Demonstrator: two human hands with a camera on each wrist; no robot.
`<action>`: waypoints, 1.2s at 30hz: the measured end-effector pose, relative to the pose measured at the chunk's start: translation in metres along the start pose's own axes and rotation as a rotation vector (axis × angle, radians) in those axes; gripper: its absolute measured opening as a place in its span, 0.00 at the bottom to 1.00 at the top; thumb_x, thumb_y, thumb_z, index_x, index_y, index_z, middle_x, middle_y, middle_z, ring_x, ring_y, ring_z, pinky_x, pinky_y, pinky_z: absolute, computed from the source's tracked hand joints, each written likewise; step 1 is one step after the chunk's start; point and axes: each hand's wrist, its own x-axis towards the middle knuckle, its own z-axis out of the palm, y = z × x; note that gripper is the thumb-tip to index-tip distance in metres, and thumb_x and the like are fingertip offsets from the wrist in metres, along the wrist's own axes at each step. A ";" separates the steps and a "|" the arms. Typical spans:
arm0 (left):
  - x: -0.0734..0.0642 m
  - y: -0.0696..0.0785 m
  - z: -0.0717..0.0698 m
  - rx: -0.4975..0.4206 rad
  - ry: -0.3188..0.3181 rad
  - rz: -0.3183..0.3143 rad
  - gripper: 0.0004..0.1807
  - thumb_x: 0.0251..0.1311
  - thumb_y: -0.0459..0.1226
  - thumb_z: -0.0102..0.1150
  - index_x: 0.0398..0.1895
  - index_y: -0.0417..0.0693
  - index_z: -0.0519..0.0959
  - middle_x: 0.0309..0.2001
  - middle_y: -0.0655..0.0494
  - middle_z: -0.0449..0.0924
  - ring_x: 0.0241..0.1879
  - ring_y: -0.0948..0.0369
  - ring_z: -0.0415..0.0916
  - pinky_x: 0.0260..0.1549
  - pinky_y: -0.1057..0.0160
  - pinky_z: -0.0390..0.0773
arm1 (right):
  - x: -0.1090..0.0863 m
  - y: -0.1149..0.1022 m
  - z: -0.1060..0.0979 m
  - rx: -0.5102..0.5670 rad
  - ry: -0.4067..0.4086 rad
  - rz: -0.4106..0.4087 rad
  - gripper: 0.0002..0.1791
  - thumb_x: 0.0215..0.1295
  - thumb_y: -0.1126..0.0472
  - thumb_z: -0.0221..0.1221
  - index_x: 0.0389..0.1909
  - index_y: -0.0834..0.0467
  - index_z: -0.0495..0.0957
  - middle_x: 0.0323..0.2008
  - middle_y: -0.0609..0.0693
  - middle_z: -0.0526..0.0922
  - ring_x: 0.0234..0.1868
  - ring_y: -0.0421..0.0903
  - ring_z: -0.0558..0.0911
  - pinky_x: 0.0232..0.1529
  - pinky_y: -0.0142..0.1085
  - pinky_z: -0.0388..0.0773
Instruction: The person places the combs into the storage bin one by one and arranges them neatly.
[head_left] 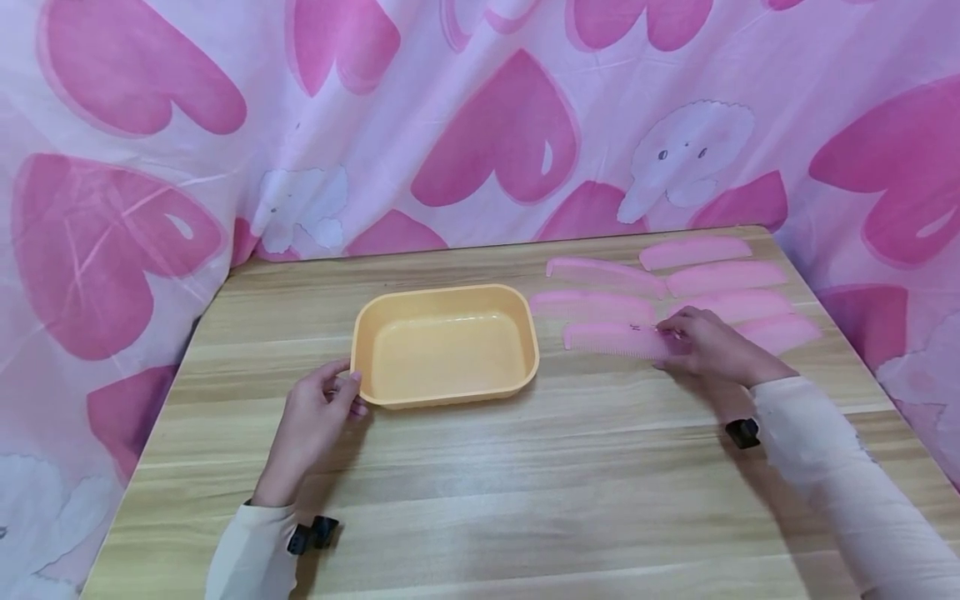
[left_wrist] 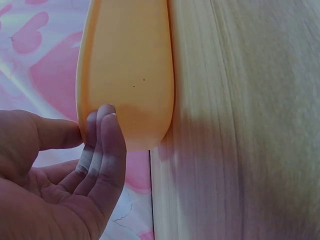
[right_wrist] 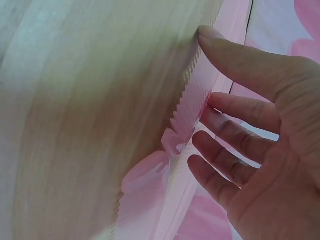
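A yellow rectangular plastic tub point(head_left: 446, 400) stands on the wooden table, left of the combs. My left hand point(head_left: 318, 421) pinches its front left corner; in the left wrist view the thumb lies at the rim and the fingers point(left_wrist: 112, 145) lie against the outer wall. Several translucent pink combs lie in two columns at the right. My right hand point(head_left: 708, 342) grips the right end of the nearest comb point(head_left: 611, 339) in the left column. The right wrist view has the thumb point(right_wrist: 212, 40) at this comb's toothed edge and the index fingertip at its back.
Other pink combs, such as one at the far right point(head_left: 693, 252) and one at the near right point(head_left: 787, 333), lie around the right hand. The table point(head_left: 480, 500) ends at a pink heart-print curtain point(head_left: 487, 125) behind and at both sides. A black wrist camera point(head_left: 742, 433) hangs below the right sleeve.
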 end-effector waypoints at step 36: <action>0.004 -0.002 0.000 0.016 -0.037 -0.027 0.21 0.77 0.35 0.49 0.67 0.31 0.70 0.34 0.44 0.83 0.29 0.58 0.82 0.29 0.64 0.86 | 0.005 0.007 0.001 0.218 -0.069 0.130 0.28 0.48 0.58 0.79 0.46 0.69 0.82 0.38 0.53 0.81 0.39 0.48 0.78 0.38 0.33 0.81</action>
